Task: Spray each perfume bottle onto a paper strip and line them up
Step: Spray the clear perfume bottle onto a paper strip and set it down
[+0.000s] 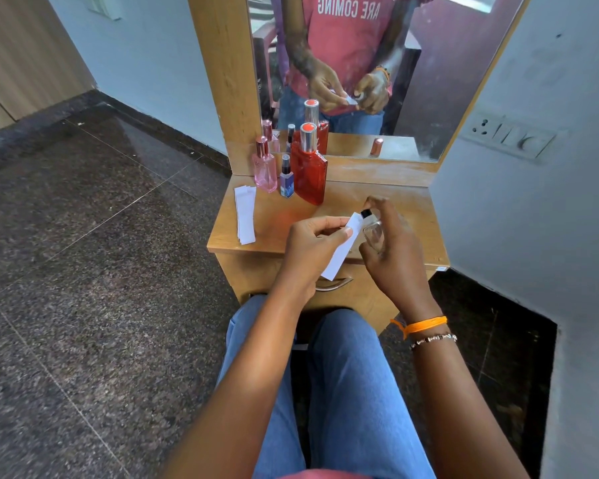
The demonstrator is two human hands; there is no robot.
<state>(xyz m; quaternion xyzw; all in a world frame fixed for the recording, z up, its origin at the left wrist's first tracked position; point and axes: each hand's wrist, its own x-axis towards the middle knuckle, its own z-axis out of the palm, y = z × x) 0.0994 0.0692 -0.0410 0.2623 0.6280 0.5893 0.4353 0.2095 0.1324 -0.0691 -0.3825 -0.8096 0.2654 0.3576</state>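
My right hand (pixel 391 250) grips a small clear perfume bottle (pixel 372 231) with a black nozzle, one finger resting on top of the nozzle. My left hand (pixel 313 243) pinches a white paper strip (pixel 343 248), whose upper end sits right beside the nozzle. Both hands hover over the front of the wooden dressing table (pixel 274 216). At the table's back left stand a pink bottle (pixel 265 167), a small blue bottle (pixel 286 178) and a tall red bottle (pixel 308 167), all upright and capped. A stack of spare strips (pixel 245 214) lies at the left edge.
A mirror (pixel 412 63) rises behind the table and reflects my hands and the bottles. A loose rose-gold cap shows in the mirror at the back right. A drawer handle (pixel 336 283) sits below the tabletop. A wall with a switch panel (pixel 509 136) closes in on the right.
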